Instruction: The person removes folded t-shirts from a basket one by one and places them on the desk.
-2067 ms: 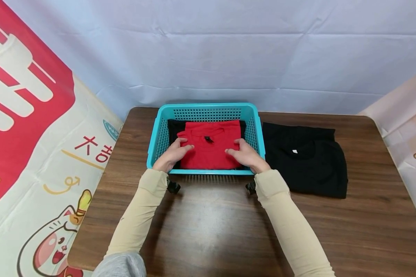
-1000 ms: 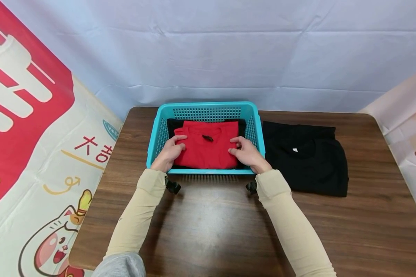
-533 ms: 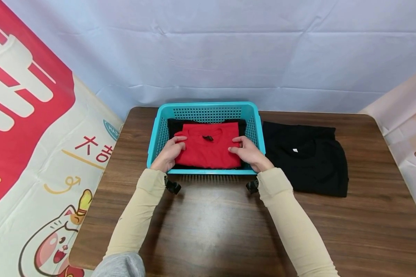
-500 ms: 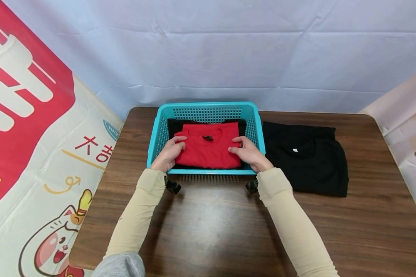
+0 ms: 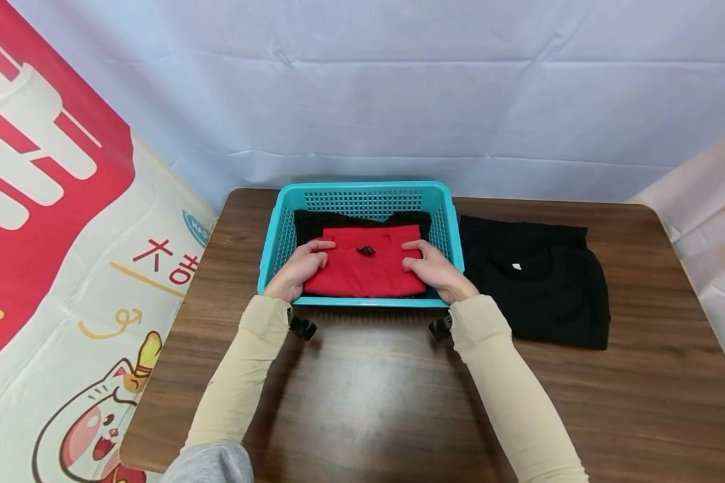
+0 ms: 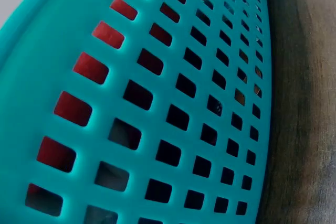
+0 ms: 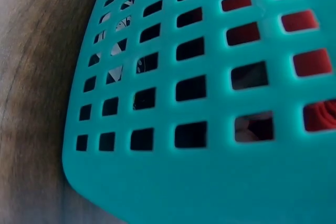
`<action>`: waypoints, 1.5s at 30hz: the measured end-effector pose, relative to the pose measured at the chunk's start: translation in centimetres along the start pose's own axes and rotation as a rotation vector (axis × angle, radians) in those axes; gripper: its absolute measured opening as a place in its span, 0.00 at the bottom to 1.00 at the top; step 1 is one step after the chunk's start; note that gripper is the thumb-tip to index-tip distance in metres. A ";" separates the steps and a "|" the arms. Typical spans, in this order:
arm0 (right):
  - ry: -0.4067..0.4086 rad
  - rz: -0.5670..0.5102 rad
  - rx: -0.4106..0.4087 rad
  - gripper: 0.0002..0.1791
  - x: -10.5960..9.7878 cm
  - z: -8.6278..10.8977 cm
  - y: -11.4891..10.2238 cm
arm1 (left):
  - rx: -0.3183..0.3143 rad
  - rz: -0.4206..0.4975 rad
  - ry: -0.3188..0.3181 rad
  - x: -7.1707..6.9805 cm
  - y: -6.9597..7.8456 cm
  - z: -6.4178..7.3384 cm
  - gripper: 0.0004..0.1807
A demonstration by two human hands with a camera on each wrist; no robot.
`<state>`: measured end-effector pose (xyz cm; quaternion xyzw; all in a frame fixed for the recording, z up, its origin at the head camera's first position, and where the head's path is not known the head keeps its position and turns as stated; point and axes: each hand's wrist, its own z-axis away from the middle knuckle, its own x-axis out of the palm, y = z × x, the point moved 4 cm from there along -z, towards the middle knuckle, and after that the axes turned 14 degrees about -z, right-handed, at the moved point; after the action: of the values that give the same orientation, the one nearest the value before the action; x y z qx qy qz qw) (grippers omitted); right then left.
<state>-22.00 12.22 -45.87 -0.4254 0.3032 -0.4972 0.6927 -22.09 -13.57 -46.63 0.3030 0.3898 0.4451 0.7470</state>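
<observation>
A folded red T-shirt (image 5: 368,272) with a dark neck label lies in a turquoise plastic basket (image 5: 371,302), on top of black folded cloth (image 5: 338,220). My left hand (image 5: 299,268) reaches over the basket's front left corner and grips the shirt's left side. At the opposite side my right hand (image 5: 436,270) holds the shirt's right edge, thumb on top. Both wrist views are filled by the perforated basket wall (image 6: 168,103), with red and black cloth behind its holes. The undersides of the fingers are hidden.
A folded black T-shirt (image 5: 538,288) with a white label lies on the wooden table (image 5: 362,402), right beside the basket. Pale cloth (image 5: 399,100) hangs behind the table's back edge. A printed banner (image 5: 97,302) hangs at the left.
The red T-shirt has shifted toward the basket's front, baring more black cloth behind it. My hands moved from lying over the shirt to its two sides. The basket has stayed in place.
</observation>
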 end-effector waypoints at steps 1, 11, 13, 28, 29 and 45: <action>-0.001 0.000 -0.004 0.29 0.0 0.0 0.0 | 0.007 -0.016 0.002 0.0 0.1 0.0 0.28; -0.004 0.014 -0.032 0.27 -0.1 0.2 -0.3 | 0.037 -0.067 0.031 -0.1 0.2 -0.2 0.21; -0.016 0.022 -0.028 0.27 0.1 0.9 -1.0 | 0.039 -0.061 0.031 0.0 0.1 -0.2 0.20; -0.016 -0.017 -0.051 0.26 -0.1 0.3 -0.3 | 0.007 0.091 -0.053 0.0 0.1 0.2 0.28; -0.017 -0.019 -0.056 0.27 -0.1 0.4 -0.3 | 0.003 0.103 -0.061 0.0 0.0 0.2 0.29; -0.014 -0.200 -0.114 0.27 -0.5 0.9 -0.7 | 0.124 0.138 -0.038 -0.2 0.3 0.2 0.23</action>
<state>-21.72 12.87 -44.85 -0.4956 0.2820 -0.5427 0.6167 -22.17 -13.65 -46.20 0.3830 0.3805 0.4649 0.7017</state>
